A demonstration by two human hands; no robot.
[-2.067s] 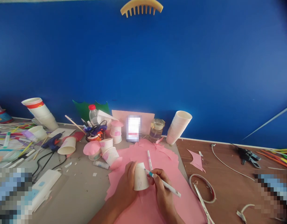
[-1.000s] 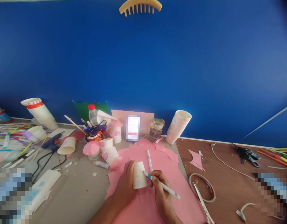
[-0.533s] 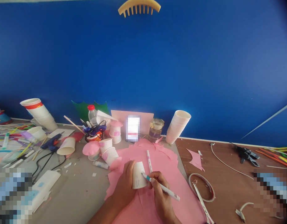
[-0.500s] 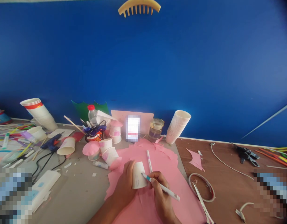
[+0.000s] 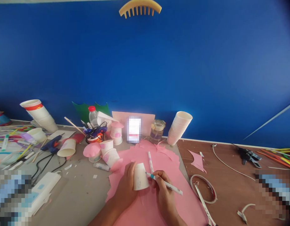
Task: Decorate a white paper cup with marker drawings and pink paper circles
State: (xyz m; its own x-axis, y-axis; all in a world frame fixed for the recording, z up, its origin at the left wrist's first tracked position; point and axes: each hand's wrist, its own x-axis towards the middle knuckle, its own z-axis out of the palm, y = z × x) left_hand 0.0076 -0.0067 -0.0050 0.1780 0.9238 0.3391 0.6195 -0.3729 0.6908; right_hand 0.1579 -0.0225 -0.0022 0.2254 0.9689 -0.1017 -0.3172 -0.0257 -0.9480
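Observation:
An upside-down white paper cup (image 5: 140,178) with faint marks on its side is held by my left hand (image 5: 128,182), whose fingers wrap its left side. My right hand (image 5: 164,191) pinches a white marker (image 5: 174,189) with a teal collar, its tip at the cup's upper right side. Whether the tip touches the cup I cannot tell. Beneath both hands lies a large pink paper sheet (image 5: 147,207). Another white marker (image 5: 150,161) rests on that sheet, just beyond the right hand.
Decorated cups (image 5: 111,157) stand left of the sheet, near a glue gun (image 5: 52,143). Behind are a lit phone (image 5: 134,129), a glass jar (image 5: 157,130) and a tall cup stack (image 5: 179,127). Scissors (image 5: 205,205) and a tape roll (image 5: 203,188) lie right.
The marker in my right hand has tilted flatter, and its tip has shifted slightly up and to the right on the cup's side. My left hand and the cup have hardly moved.

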